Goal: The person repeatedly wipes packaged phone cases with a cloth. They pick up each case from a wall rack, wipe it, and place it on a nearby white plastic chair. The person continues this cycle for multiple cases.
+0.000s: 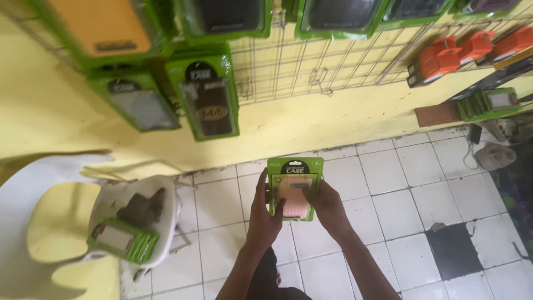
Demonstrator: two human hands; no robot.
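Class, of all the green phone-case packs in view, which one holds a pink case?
The green pack held in both hands; the wall packs show orange, black or grey cases.

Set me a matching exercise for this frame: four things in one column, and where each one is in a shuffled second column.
Things:
1. green pack with pink case
2. stack of green packs
3. orange boxes
4. dark floor tile

Places:
A. hanging on the wire grid, upper right
B. held in both hands
C. floor, lower right
D. on the white plastic chair

Pairs: 1-B, 2-D, 3-A, 4-C
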